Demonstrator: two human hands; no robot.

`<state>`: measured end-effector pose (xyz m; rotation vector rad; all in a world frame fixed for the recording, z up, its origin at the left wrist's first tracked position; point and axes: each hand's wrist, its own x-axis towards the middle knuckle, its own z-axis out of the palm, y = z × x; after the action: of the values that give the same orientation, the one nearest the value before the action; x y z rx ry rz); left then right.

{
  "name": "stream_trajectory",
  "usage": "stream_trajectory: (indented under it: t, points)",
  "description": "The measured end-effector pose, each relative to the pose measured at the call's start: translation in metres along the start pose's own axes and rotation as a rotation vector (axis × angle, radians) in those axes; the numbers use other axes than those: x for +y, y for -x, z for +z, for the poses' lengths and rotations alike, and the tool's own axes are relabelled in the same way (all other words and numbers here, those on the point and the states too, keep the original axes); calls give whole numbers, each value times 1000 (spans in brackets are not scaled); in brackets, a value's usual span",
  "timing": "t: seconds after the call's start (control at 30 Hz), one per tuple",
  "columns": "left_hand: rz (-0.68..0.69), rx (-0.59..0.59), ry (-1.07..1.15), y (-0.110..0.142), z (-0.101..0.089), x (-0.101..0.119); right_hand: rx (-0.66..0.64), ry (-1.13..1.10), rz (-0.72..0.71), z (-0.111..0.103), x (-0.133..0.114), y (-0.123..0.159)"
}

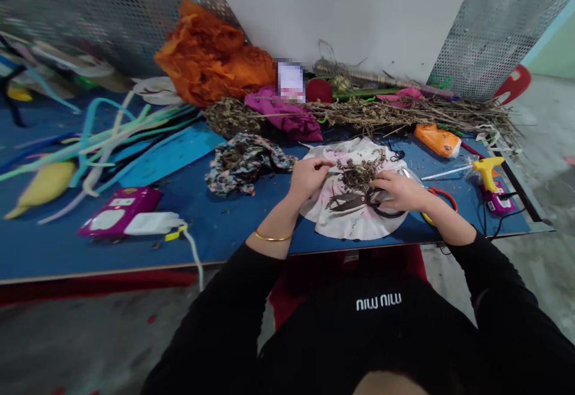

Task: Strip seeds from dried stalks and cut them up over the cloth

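A round white cloth (350,227) with pinkish stains lies at the table's front edge, bearing a small heap of dried plant bits (359,173). My left hand (309,178) rests over the cloth's left part, thumb and fingers drawn together; whatever they pinch is too small to make out. On the heap's right side, my right hand (395,190) reaches in with its fingertips at the dried bits, thumb and fingers apart. Dark scissors (348,202) lie on the cloth below the heap, their handles partly under my right hand.
Left of the cloth sits a patterned fabric bundle (245,164). Dried stalks (381,114) and orange crumpled paper (215,54) line the back. A yellow glue gun (489,170) and orange packet (436,140) are at right; a purple power strip (121,210) and long balloons (94,137) at left.
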<state>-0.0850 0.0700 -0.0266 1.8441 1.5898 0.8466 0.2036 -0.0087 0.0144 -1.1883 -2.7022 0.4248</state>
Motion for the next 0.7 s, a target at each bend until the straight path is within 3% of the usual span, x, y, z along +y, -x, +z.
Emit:
stream_trajectory:
  t: [0.1,0.2,0.37,0.5,0.6,0.7]
  points:
    - [13,0,-50,3,-2,4,87,16,50,-22,10,5]
    - [28,-3,-47,5,-2,4,210,88,201,-51,42,10]
    - [36,22,-70,6,0,4,339,366,685,-104,131,20]
    - [-14,13,-80,4,0,1,330,501,991,-129,197,27]
    - [-30,11,-89,2,-1,-3,228,519,1008,-133,228,25]
    - [-42,7,-82,1,-2,-6,165,532,948,-130,243,15]
